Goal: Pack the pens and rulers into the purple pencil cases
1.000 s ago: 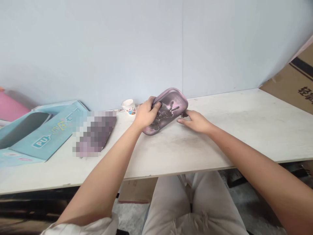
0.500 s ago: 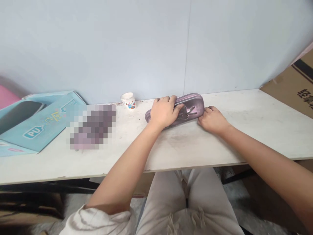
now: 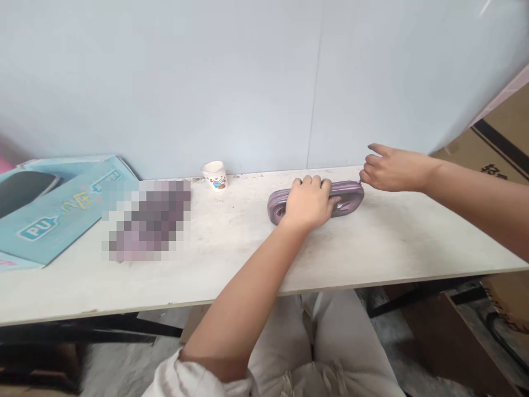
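A shiny purple pencil case [image 3: 349,201] with a zip along its edge rests tilted on the white table. My left hand [image 3: 309,201] is wrapped over its middle, fingers on the far side and thumb on the front. At the case's right end is my right hand [image 3: 386,168], fingers curled and the index finger sticking out. It pinches what looks like the zipper pull [image 3: 361,181], mostly hidden by the fingertips.
A paper cup [image 3: 215,175] stands near the wall. Left of it lies a pixelated purple item [image 3: 151,220], beside a light blue box [image 3: 70,209] holding something dark. A brown cardboard box [image 3: 504,138] is at the right. The table's front edge [image 3: 185,303] runs before my legs.
The pencil case has shifted right and tipped, with my left hand still on it. My right hand has risen and moved from the case's lower right side to its upper right end.
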Available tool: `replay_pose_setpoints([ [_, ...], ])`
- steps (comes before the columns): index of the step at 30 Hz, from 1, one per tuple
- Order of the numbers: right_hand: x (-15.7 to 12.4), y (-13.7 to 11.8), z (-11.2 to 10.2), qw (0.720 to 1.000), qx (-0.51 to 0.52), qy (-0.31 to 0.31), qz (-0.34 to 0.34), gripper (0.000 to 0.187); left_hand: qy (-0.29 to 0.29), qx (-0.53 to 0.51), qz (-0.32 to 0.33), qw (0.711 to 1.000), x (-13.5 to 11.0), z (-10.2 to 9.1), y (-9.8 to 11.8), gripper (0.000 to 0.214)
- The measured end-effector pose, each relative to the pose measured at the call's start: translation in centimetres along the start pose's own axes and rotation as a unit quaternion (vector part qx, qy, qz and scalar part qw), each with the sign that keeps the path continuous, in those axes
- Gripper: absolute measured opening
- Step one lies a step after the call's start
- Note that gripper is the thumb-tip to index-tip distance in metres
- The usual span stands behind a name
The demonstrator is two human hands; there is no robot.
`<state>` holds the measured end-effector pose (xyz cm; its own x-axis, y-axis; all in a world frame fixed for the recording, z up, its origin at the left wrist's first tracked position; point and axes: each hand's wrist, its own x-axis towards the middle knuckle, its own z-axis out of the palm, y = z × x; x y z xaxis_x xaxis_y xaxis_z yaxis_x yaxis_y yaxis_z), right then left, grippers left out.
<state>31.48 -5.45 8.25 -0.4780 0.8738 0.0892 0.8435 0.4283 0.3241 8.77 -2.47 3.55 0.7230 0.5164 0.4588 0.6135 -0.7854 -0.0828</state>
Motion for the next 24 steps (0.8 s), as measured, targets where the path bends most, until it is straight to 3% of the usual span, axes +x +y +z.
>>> replay_pose_setpoints([
  [4, 3.4, -3.3, -2.7, 0.998, 0.041, -0.024, -0.038, 0.024, 0.022, -0.004, 0.002, 1.0, -0.4, 0.2, 0.1, 0.05],
  [8, 5.6, -6.4, -4.7, 0.991, -0.06, -0.069, -0.094, 0.019, 0.035, -0.025, -0.039, 0.998, -0.9, 0.3, -0.3, 0.046],
  [11, 5.3, -7.4, -4.8, 0.985, -0.13, -0.045, -0.102, 0.021, 0.052, -0.045, -0.061, 0.996, -0.9, 0.2, -0.5, 0.043],
  [13, 4.6, -7.9, -4.0, 0.989, -0.14, -0.009, -0.051, 0.022, 0.053, -0.06, -0.071, 0.994, -0.9, 0.0, -0.5, 0.042],
  [15, 4.0, -8.7, -2.8, 0.992, -0.115, 0.028, 0.047, 0.023, 0.047, -0.074, -0.074, 0.993, -1.0, -0.1, -0.4, 0.042],
  [19, 3.6, -10.7, 0.1, 0.97, 0.013, 0.079, 0.229, 0.031, 0.052, -0.079, -0.079, 0.992, -1.4, -0.3, -0.4, 0.043],
  [22, 4.1, -12.0, 1.4, 0.949, 0.054, 0.107, 0.291, 0.04, 0.063, -0.07, -0.09, 0.991, -2.0, -0.4, -1.9, 0.048],
  [24, 4.8, -12.5, 1.8, 0.943, 0.056, 0.117, 0.307, 0.042, 0.058, -0.078, -0.113, 0.989, -2.7, -0.6, -4.0, 0.049],
])
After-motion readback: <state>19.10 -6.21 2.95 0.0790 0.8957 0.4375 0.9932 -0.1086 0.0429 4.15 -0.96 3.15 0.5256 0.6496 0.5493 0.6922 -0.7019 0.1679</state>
